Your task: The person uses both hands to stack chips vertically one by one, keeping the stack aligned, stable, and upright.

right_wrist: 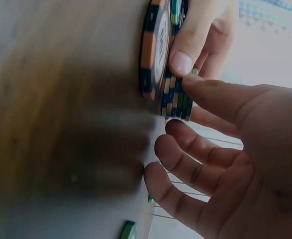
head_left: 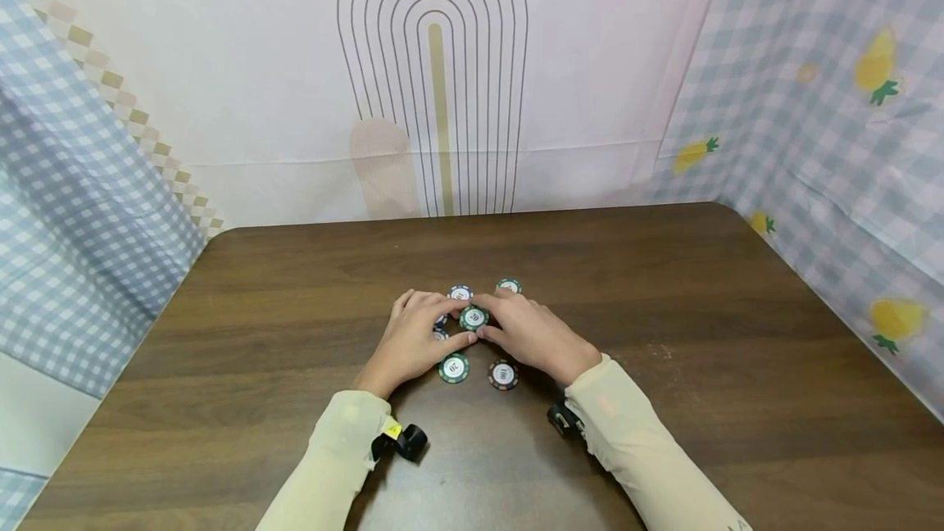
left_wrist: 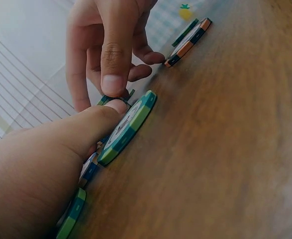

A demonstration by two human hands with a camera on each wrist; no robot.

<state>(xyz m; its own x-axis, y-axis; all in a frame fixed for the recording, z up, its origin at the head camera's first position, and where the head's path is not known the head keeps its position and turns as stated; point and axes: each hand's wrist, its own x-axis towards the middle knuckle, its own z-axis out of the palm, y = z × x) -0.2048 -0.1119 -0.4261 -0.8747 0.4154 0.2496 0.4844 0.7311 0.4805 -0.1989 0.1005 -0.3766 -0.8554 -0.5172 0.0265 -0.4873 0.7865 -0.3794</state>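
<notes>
A stack of poker chips point(right_wrist: 177, 97) with a green-edged chip point(head_left: 474, 318) on top stands between the two hands. My left hand point(head_left: 422, 328) holds its left side, index finger behind and thumb in front. From the right, my right hand point(head_left: 533, 334) grips it with thumb and index finger, the other fingers spread loosely in the right wrist view. The thumbs come close together at the front of the stack. Blue chips point(head_left: 441, 335) lie partly hidden under the left hand. Nearer the body are a green chip point(head_left: 453, 368) and a black-and-orange chip point(head_left: 504, 375).
Behind the hands lie a blue chip point(head_left: 460, 292) and another green chip point(head_left: 509, 286). The brown wooden table point(head_left: 701, 351) reaches back to a white printed cloth point(head_left: 258, 88). Checked curtains point(head_left: 804, 105) hang at both sides.
</notes>
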